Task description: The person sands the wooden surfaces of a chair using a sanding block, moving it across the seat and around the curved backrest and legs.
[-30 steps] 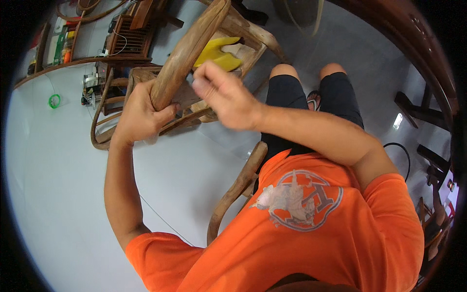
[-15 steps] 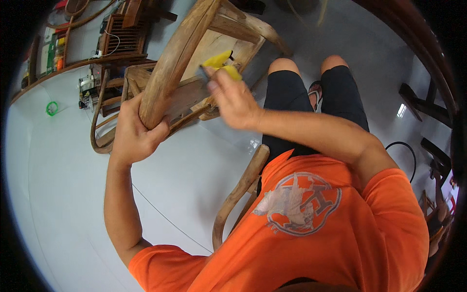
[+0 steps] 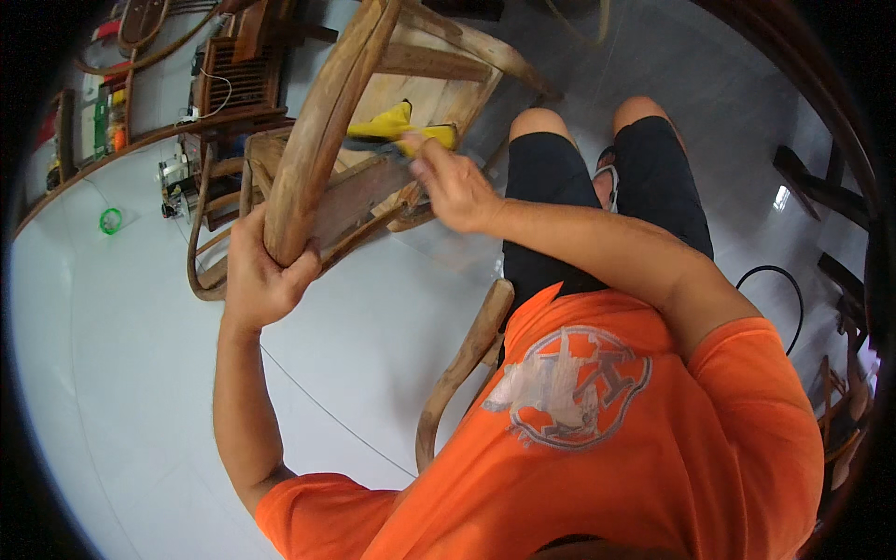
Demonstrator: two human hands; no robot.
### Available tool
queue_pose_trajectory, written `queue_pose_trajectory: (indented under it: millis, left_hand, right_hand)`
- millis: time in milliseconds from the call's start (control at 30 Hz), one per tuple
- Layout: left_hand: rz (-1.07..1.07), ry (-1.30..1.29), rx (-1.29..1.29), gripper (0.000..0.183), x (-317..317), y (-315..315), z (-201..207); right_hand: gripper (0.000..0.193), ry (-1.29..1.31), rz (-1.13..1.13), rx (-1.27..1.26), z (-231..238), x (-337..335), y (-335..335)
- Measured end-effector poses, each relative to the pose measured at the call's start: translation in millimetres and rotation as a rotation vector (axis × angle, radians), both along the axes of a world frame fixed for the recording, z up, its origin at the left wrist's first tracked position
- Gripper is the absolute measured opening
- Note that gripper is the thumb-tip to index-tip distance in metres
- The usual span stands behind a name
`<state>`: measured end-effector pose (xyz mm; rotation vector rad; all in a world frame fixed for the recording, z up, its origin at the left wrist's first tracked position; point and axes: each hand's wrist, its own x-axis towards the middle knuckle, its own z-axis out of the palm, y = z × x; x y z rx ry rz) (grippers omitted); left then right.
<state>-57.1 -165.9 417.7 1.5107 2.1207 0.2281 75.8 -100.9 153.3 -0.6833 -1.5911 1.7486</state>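
Observation:
A bare wooden chair frame (image 3: 425, 63) is tilted up in front of me. My left hand (image 3: 259, 273) is wrapped round the lower end of its thick rounded wooden rail (image 3: 322, 140). My right hand (image 3: 455, 187) is closed on a bent yellow sheet (image 3: 387, 123) with a dark grey underside, which looks like sandpaper. This sheet lies beside the rail, by the inner side of the frame. The fingers of my right hand are slightly blurred and partly hidden behind the sheet.
Another curved wooden piece (image 3: 457, 373) rises beside my hip. Slatted wooden furniture (image 3: 241, 79) stands at the far left, near a green ring (image 3: 110, 221) on the pale floor. A thin cord (image 3: 327, 411) runs across that floor. Dark wooden legs (image 3: 821, 194) stand at the right.
My right hand has shifted slightly, and the yellow sheet has moved left toward the rail. The left hand keeps its grip on the rail's end.

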Motion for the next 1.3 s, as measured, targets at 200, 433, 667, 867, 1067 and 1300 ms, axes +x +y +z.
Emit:
queue_pose_trajectory:
  millis: [200,433,667,867,1067,1300]
  left_hand:
    - [0.025,0.041,0.018,0.027,8,6,1]
    - [0.023,0.026,0.033,0.028,7,0,-1]
    - [-0.003,0.036,0.019,0.027,8,10,1]
    - [0.008,0.069,0.043,0.028,2,0,0]
    - [0.016,0.041,0.101,0.033,6,3,-5]
    - [-0.071,0.048,0.138,0.033,7,7,-3]
  right_hand:
    - [0.027,-0.238,-0.18,-0.088,-53,-11,47]
    - [0.032,-0.113,-0.271,-0.502,-109,-21,85]
    - [0.057,-0.476,0.138,-0.041,-158,-50,68]
    - [0.028,-0.568,0.293,0.217,-132,-57,79]
    - [0.016,-0.154,0.057,0.055,-90,-40,69]
    - [0.008,-0.476,0.212,0.141,-125,-44,70]
